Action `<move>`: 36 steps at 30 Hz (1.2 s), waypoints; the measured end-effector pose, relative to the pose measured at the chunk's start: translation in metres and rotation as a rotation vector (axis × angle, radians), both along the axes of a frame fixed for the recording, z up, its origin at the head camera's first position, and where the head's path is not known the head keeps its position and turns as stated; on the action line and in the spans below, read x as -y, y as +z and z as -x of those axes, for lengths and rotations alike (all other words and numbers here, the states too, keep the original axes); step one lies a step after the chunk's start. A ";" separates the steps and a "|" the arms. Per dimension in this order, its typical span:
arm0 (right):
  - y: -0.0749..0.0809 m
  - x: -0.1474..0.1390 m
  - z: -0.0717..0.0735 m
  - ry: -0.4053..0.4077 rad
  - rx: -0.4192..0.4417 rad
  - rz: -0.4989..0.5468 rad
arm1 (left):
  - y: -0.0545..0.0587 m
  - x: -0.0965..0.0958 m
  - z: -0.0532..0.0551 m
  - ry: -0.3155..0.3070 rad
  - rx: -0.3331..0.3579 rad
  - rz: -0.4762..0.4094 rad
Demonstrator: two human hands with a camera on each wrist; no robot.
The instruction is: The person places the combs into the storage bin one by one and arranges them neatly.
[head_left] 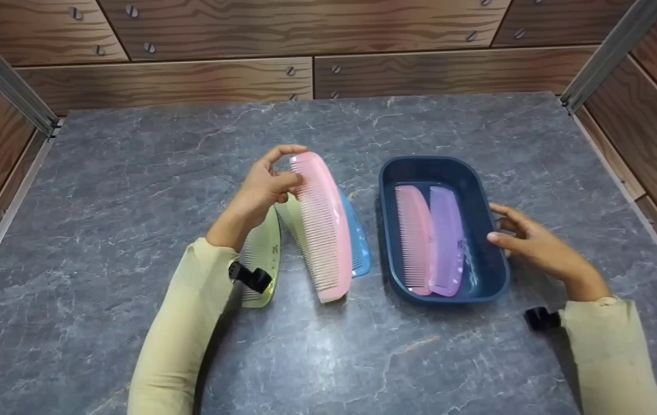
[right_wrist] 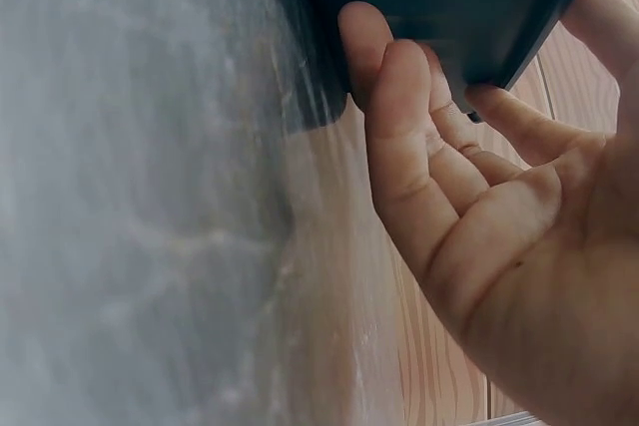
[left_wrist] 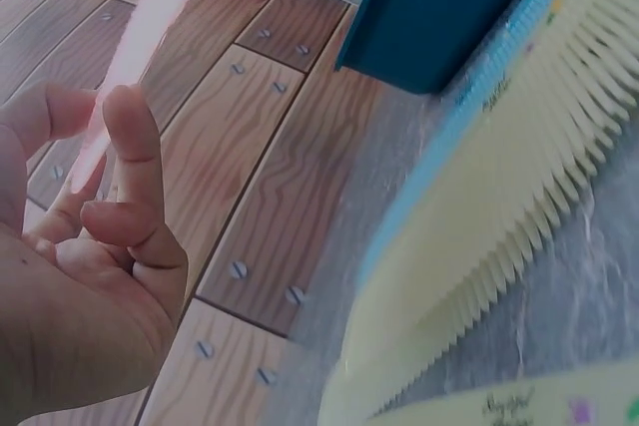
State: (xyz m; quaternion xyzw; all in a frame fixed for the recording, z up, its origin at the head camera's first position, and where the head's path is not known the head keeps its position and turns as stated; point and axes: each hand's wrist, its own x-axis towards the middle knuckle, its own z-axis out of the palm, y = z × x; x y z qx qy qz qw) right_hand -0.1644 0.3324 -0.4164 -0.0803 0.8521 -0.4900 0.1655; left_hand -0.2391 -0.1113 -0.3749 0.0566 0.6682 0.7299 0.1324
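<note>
My left hand [head_left: 262,187] pinches a pink comb [head_left: 328,236] at its far end, thumb on the toothed side. In the left wrist view the comb [left_wrist: 150,27] stands up clear of the other combs. Under it lie a pale green comb [head_left: 291,216] and a blue comb [head_left: 359,245], both partly hidden. Another green comb [head_left: 262,259] lies below my left wrist. My right hand [head_left: 536,245] holds the right wall of a dark blue tray [head_left: 386,230], thumb at the rim, fingers [right_wrist: 399,117] curled against the outside. Inside it, a pink comb [head_left: 415,242] and a purple comb [head_left: 446,242] lie side by side.
The grey marbled table [head_left: 132,173] is bounded by wood-patterned panels [head_left: 219,80] at the back and sides. Metal posts [head_left: 611,57] stand at the back corners. Small black cameras [head_left: 542,318] stick out from both wrists.
</note>
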 end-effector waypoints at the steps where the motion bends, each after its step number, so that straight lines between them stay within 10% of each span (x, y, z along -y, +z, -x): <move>1: 0.000 0.000 0.000 0.000 -0.003 0.001 | 0.002 -0.002 0.000 -0.004 -0.001 0.000; 36: -0.001 -0.001 0.001 0.020 -0.003 0.046 | 0.019 -0.108 0.018 -0.107 -0.022 -0.058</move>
